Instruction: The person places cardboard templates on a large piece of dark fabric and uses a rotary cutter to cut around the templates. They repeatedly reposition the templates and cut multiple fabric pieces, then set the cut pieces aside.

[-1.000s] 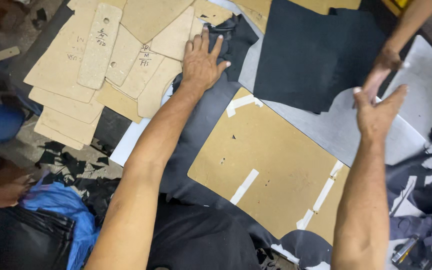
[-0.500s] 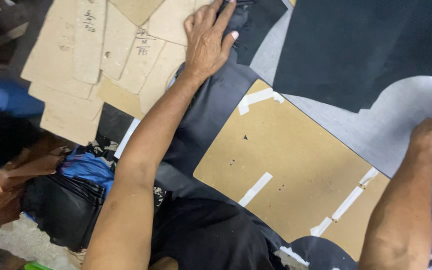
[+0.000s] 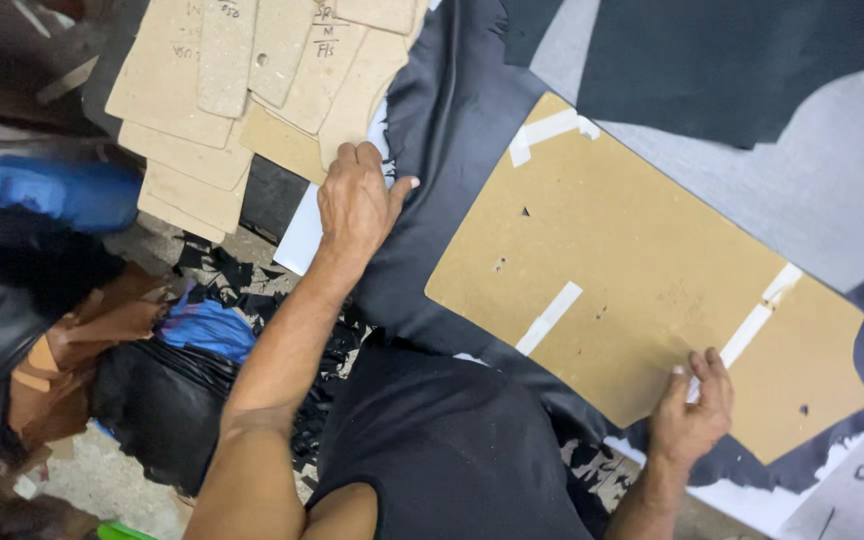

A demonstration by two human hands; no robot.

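A large brown cardboard pattern (image 3: 642,270) with strips of white tape lies on dark navy leather (image 3: 442,180) spread over a grey table (image 3: 832,200). My left hand (image 3: 357,205) rests palm down on the leather's left edge, fingers spread, beside a stack of cardboard templates. My right hand (image 3: 694,408) presses flat on the near edge of the large pattern, next to a tape strip. Neither hand holds anything.
A stack of tan cardboard templates (image 3: 252,90) overhangs the table's left end. A second dark leather piece (image 3: 742,60) lies at the far right. On the floor to the left are a blue object (image 3: 57,190), black bags (image 3: 157,400), brown material and dark leather scraps.
My left hand slid back from the template stack onto the leather edge. My right hand came down from the air at the right and landed on the pattern's near edge. The view shifted.
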